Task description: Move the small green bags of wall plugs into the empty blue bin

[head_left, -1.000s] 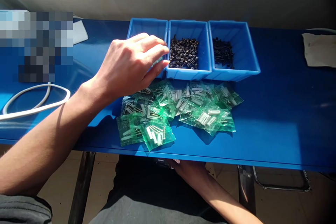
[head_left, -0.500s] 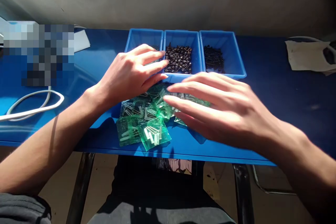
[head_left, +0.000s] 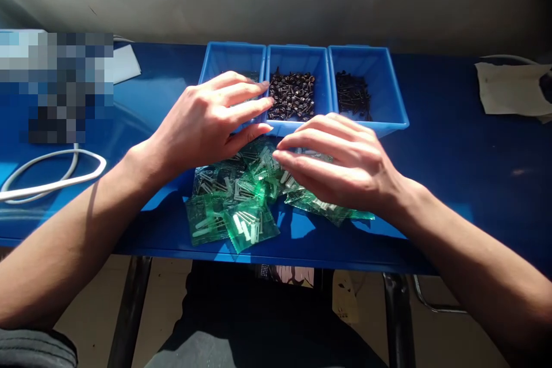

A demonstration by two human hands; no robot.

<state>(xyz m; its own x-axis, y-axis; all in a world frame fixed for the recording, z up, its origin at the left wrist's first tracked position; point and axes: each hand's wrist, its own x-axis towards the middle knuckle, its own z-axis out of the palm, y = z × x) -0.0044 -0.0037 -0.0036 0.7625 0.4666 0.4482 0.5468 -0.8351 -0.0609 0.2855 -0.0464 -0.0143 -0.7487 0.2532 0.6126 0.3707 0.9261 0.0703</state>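
My left hand [head_left: 215, 115] is stretched over the front of the left blue bin [head_left: 235, 53], fingers apart and holding nothing visible. Its fingertips reach the wall shared with the middle bin [head_left: 297, 57], which contains small dark screws [head_left: 292, 96]. My right hand [head_left: 340, 158] hovers over a pile of green clear packets [head_left: 252, 224], its fingers extended and slightly bent, with nothing seen in them. Inside the packets are white wall plugs and screws. Longer dark screws [head_left: 351, 95] lie in the right bin [head_left: 375, 63]. My left hand hides most of the left bin's contents.
The bins stand side by side on a blue table [head_left: 452, 184] against a grey wall. A white cable [head_left: 56, 184] loops at the left, near a blurred-out area and a white card [head_left: 125, 64]. Beige paper [head_left: 511, 89] lies at the far right.
My right hand has moved a little away from the table's front edge and its fingers have drawn closer together. More packets show beneath it. My left hand stays nearly in place.
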